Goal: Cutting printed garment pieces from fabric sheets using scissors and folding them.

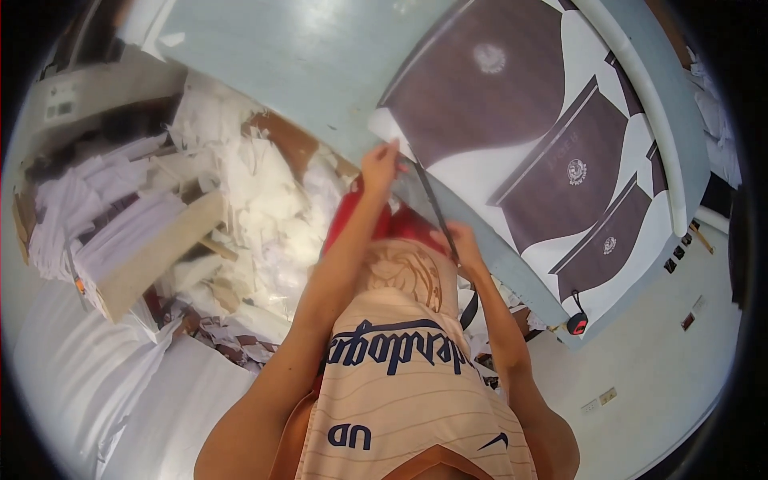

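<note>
A large printed sheet [488, 80], white with dark brown panels and round white emblems, lies on the pale blue-grey table. My left hand [381, 166] is at the table edge beside the sheet's white corner. Its fingers are curled together, and what they pinch is too small to make out. A long thin dark strip [433, 198] slants along the table edge from near my left hand to my right hand [459, 243]. My right hand closes around the strip's lower end, close to my waist.
A roll of white material [644, 88] borders the sheet's far right side. A black-and-red tape measure [577, 323] sits at the table's near right corner. Heaps of white scraps [268, 212] and a wooden box [152, 256] with stacked white sheets are on the left.
</note>
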Demonstrator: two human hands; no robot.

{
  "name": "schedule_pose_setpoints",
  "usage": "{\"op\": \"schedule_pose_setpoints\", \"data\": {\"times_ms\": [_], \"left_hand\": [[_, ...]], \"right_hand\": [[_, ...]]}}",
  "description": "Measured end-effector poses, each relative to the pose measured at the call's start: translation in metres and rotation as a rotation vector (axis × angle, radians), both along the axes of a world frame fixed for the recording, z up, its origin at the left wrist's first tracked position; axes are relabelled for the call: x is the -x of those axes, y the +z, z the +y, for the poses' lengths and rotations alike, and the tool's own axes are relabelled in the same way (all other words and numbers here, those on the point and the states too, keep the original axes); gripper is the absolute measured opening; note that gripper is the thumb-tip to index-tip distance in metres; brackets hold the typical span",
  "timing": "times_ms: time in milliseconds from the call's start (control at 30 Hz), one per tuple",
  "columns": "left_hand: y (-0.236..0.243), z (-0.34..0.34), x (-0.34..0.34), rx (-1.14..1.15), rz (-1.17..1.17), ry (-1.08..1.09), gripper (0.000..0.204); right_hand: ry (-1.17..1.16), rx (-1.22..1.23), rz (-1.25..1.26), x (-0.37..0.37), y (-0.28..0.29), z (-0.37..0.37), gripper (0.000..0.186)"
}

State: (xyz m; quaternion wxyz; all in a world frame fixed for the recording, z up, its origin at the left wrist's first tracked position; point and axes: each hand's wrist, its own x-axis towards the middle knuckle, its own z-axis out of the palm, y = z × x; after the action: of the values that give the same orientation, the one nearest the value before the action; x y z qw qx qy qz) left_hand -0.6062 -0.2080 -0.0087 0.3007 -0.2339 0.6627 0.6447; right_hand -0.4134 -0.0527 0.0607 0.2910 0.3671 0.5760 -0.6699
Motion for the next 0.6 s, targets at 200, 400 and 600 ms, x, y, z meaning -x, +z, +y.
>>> {"op": "schedule_pose_setpoints", "data": {"times_ms": [200,400,600], "left_hand": [[-0.002,0.003,0.003,0.000,-0.008,0.028,0.036],[0.003,0.005,0.004,-0.049,-0.012,0.021,0.034],[0.000,0.013,0.001,-0.003,0.014,0.028,0.032]], "right_hand": [[-0.029,0.047,0.036,0.001,-0.003,0.002,0.029],[-0.042,-0.019,-0.029,0.002,-0.007,0.007,0.037],[0.104,-0.087,-0.037,0.004,-0.005,0.021,0.029]]}}
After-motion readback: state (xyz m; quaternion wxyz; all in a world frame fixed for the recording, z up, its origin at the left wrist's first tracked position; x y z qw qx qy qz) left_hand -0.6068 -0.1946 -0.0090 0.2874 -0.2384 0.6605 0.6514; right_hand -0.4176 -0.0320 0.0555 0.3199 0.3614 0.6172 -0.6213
